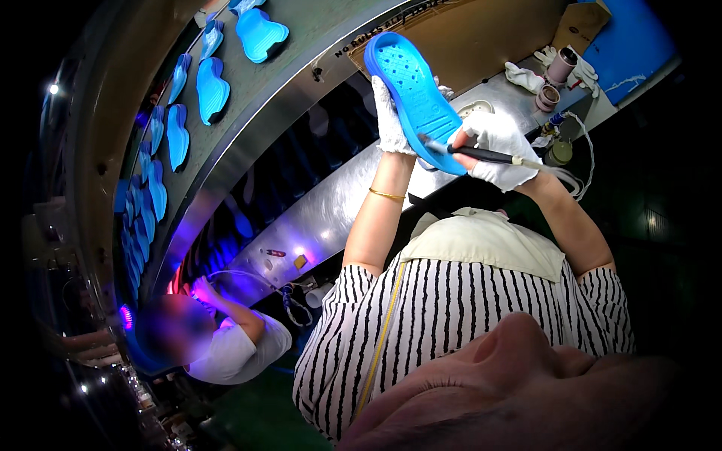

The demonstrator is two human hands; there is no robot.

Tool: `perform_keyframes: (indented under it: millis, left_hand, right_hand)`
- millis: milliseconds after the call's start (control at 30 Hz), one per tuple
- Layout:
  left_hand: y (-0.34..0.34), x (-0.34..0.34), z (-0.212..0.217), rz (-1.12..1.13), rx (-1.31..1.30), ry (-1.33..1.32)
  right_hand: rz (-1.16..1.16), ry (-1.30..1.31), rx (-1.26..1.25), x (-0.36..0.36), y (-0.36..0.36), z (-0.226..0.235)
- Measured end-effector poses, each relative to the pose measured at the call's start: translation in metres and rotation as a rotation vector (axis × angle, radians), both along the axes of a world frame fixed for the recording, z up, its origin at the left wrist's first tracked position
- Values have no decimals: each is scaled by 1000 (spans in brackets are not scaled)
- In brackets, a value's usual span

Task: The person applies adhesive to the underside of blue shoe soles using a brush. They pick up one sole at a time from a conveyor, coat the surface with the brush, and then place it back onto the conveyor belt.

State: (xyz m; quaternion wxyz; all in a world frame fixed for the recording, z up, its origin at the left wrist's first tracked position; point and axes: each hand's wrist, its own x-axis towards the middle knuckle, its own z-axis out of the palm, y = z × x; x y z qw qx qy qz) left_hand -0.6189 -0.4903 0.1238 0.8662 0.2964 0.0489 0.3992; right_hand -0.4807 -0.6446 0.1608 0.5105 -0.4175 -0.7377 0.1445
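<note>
A bright blue shoe sole (pixel 414 94) is held up at a tilt over the bench, its inner side with small holes and ridges turned to me. My left hand (pixel 389 124), in a white glove, grips it along the left edge; part of the fingers is hidden behind it. In my right hand (pixel 500 146), gloved with bare fingertips showing, is a brush (pixel 489 155) with a dark handle. The bristles touch or hover just over the sole's near end; I cannot tell which.
Several blue soles (pixel 213 90) lie on the conveyor belt (pixel 248 86) at left. Behind the sole are a pale dish (pixel 475 107) and cardboard (pixel 481 37). Two pinkish cups (pixel 560 68) and white gloves (pixel 524 77) sit at right. A co-worker (pixel 241 342) works at lower left along the metal bench (pixel 331 199).
</note>
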Motion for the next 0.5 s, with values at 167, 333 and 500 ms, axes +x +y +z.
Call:
perform_keyframes:
  millis: [167, 333, 500]
  left_hand:
    - [-11, -4, 9, 7, -95, -97]
    - [-54, 11, 19, -85, -108, -189]
    - [-41, 9, 1, -84, 53, -155]
  right_hand:
    - [39, 218, -158, 17, 13, 0]
    - [-32, 378, -204, 36, 15, -7]
    - [149, 418, -187, -4, 2, -14]
